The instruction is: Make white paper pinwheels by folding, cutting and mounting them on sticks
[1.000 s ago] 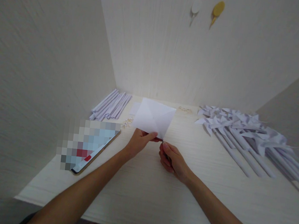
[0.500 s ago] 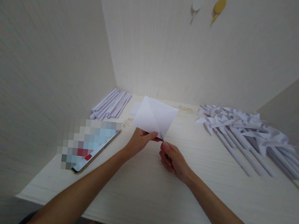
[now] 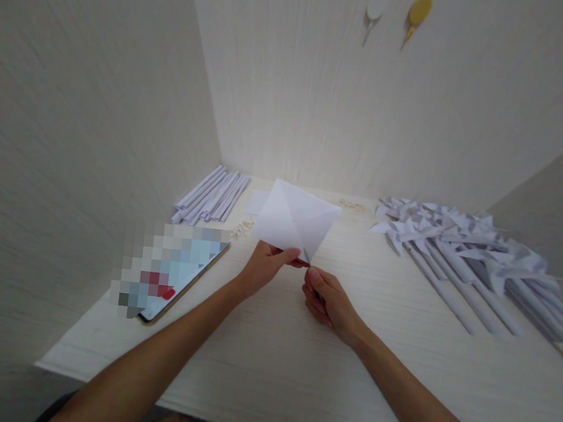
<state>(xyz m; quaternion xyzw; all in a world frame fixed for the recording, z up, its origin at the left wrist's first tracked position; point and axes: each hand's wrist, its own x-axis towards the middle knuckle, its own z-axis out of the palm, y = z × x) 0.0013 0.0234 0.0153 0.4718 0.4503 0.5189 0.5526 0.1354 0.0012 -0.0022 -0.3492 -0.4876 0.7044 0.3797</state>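
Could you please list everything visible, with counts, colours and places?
Creased square paper sheet: one, white, centre
Thin tool: one, dark, at sheet corner
Rolled paper tubes: several, white, back left
Flat paper: at least one, white, behind
Small scattered bits: many, pale, two rear clusters
Flat rectangular phone: one, gold rim, left
Paper pinwheels on tubes: many, white, right
Round wall hooks: two, white and yellow, above
Table: one, white, beneath
Walls: three, pale, around
Left hand: one, bare, on sheet
Right hand: one, bare, on tool
Forearms: two, bare, front

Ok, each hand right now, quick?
Left hand: closed, holding the creased white paper.
Right hand: closed on a thin dark tool, mostly hidden, at the paper's corner.
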